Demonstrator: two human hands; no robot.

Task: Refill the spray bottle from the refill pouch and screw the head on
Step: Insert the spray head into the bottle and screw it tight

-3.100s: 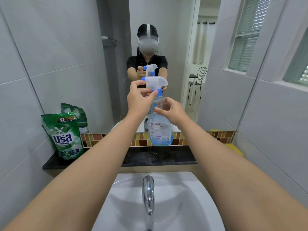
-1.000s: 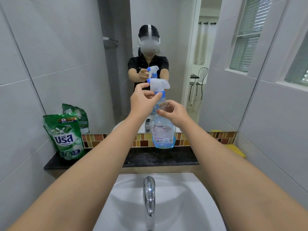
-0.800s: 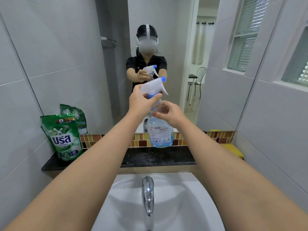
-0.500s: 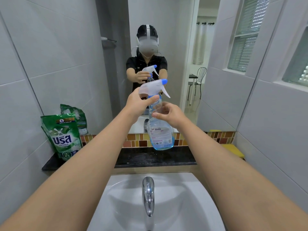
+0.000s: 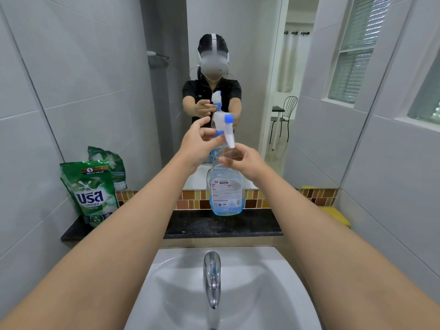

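Spray bottle (image 5: 226, 186) is standing upright on the dark ledge (image 5: 214, 225) behind the sink (image 5: 262, 294), just in front of the mirror, w/ only a shallow layer of blue liquid showing at the bottom, so it's prob. light and easy to tip. Right hand (image 5: 247, 160) is gripping the clear neck, fingers curled round it, keeping the body from turning. Left hand (image 5: 197, 144) is half open, thumb and fingertips pinching the blue collar under the white trigger head (image 5: 225, 127); index finger is sticking out straight. Head is sitting on top, nozzle pointing toward the camera; can't tell if the thread is engaged or loosening. Plastic looks thin, smooth and a bit squeezable, so the neck is the best hold: stiffest part, narrow enough to wrap. Collar is the place to twist, not the trigger, which is prob. flimsy. Green refill pouch (image 5: 91, 194) is standing at the ledge's left end, well apart, untouched; soft and floppy, so better held by the body w/ both hands when pouring.
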